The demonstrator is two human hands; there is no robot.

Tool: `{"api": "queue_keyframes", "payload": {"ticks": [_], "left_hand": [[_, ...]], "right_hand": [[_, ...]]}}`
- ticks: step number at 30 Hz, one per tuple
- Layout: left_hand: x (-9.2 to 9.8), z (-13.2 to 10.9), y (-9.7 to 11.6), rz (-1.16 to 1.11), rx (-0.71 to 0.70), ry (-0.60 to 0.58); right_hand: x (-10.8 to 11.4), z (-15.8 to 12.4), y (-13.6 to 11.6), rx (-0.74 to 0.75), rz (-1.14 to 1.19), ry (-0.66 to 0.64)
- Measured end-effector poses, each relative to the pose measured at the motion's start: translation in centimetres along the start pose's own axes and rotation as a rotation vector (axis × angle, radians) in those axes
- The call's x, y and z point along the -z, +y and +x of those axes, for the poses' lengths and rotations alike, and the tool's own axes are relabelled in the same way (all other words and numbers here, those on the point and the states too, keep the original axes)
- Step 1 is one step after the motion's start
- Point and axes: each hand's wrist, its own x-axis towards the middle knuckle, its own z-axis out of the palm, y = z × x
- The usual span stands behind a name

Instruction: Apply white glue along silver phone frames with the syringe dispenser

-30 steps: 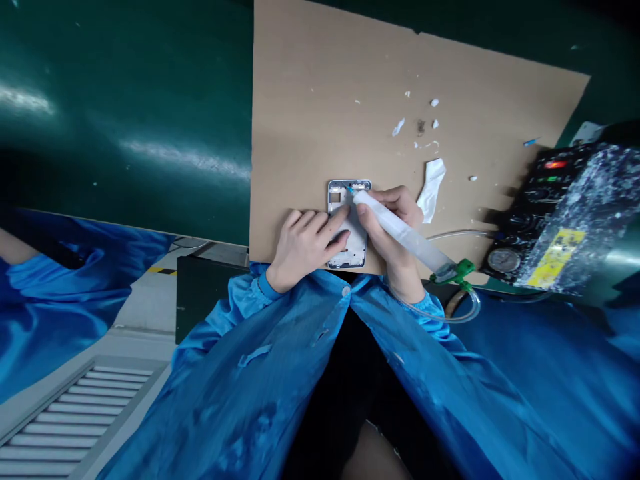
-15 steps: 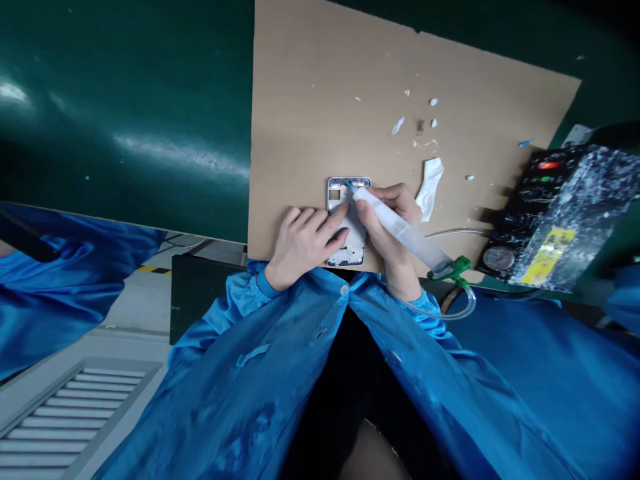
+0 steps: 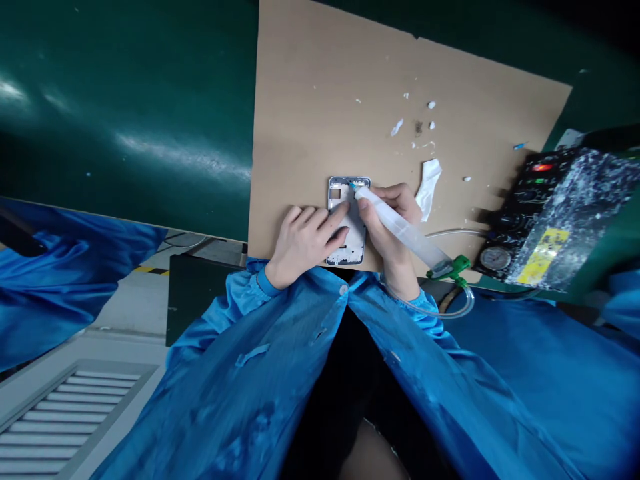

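Note:
A white phone frame (image 3: 345, 193) lies flat on a brown cardboard sheet (image 3: 320, 100) near its front edge. My left hand (image 3: 305, 241) rests on the frame's left side, fingers curled and pressing it down. My right hand (image 3: 395, 230) is closed round a clear glue syringe (image 3: 400, 230) held like a pen. Its blue tip touches the frame's top edge. A green fitting (image 3: 447, 269) at the syringe's back end joins a clear hose (image 3: 453, 310) that loops past my right wrist.
A black dispenser box (image 3: 540, 213) with lights, a dial and a yellow label stands at the right. White glue blobs and a crumpled white wipe (image 3: 429, 187) lie on the cardboard. A green belt (image 3: 125, 100) runs at left. Another person's blue sleeve (image 3: 60, 287) shows at the far left.
Both hands keep their hold. The syringe tip has crept slightly right along the frame's top edge. The person's blue sleeve at far left has shifted.

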Motion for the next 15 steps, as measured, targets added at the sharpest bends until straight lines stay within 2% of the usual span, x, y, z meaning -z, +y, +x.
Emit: {"api": "queue_keyframes", "payload": {"ticks": [3,15], "left_hand": [[0.01,-0.01,0.03,0.032,-0.019,0.037],[0.1,0.01,0.14,0.015,-0.001,0.003]], "right_hand": [[0.0,0.05,-0.12,-0.003,0.002,0.004],[0.26,-0.03,0.75,-0.019,-0.006,0.014]]}}
